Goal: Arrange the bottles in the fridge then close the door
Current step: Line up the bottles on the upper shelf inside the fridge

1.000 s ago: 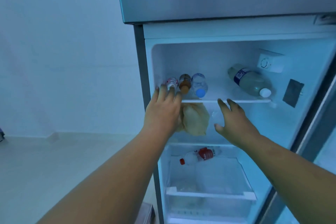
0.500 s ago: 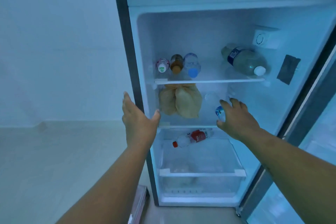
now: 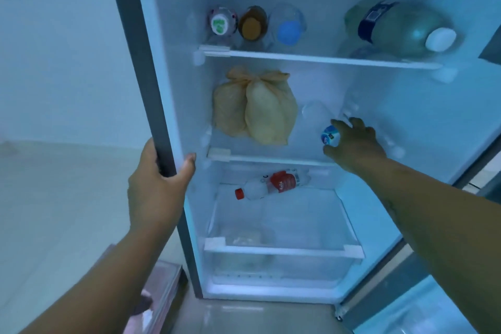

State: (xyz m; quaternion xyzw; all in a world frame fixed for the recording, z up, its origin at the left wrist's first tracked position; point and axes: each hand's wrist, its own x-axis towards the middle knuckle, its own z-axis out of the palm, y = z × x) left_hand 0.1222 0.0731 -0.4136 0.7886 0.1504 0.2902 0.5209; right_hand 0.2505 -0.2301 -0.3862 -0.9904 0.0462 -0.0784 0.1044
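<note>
The fridge stands open in front of me. My left hand [image 3: 160, 184] grips the fridge's grey left edge [image 3: 141, 62]. My right hand [image 3: 352, 144] is on the middle shelf, closed around a clear bottle with a blue-and-white cap [image 3: 330, 136] that lies with its cap toward me. On the top shelf [image 3: 311, 58] lie three small bottles side by side: one with a green-white cap [image 3: 221, 23], a brown one [image 3: 252, 26] and one with a blue cap [image 3: 288, 28]. A large green bottle [image 3: 398, 27] lies at the right. A red-labelled bottle [image 3: 271, 184] lies on the crisper cover.
A tied yellowish plastic bag [image 3: 257, 108] sits at the left of the middle shelf. A clear crisper drawer [image 3: 282, 249] fills the bottom. The open fridge door [image 3: 433, 293] hangs at the lower right. A pinkish box [image 3: 160, 295] stands on the floor by the fridge's left foot.
My left hand left the top shelf and took hold of the fridge's left edge. My right hand closed on the blue-capped bottle on the middle shelf. The view moved closer and lower.
</note>
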